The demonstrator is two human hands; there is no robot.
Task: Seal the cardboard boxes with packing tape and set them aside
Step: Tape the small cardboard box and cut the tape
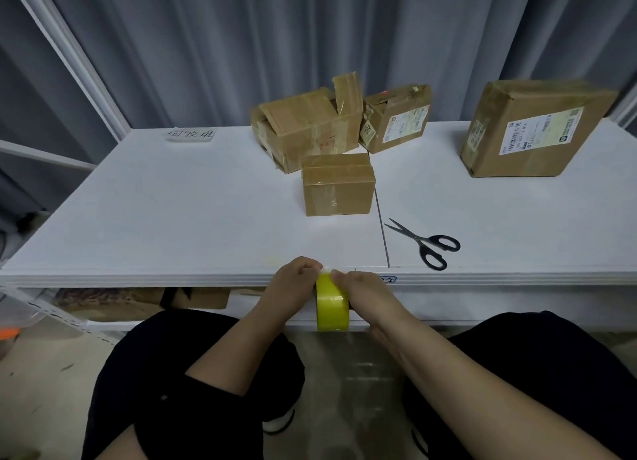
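A yellow roll of packing tape [332, 308] is held upright just in front of the white table's near edge [172, 280]. My left hand [293, 287] pinches the tape at the roll's top. My right hand [362, 295] grips the roll from the right side. A small closed cardboard box [338, 185] stands mid-table. Behind it lies a larger box with a raised flap [306, 125], and next to that a labelled box [396, 118]. A big labelled box [531, 132] stands at the far right.
Black-handled scissors [427, 244] lie on the table right of the small box. A paper label with writing [190, 134] sits at the back left. Grey curtains hang behind. Below the table are cardboard pieces [138, 301] and my knees.
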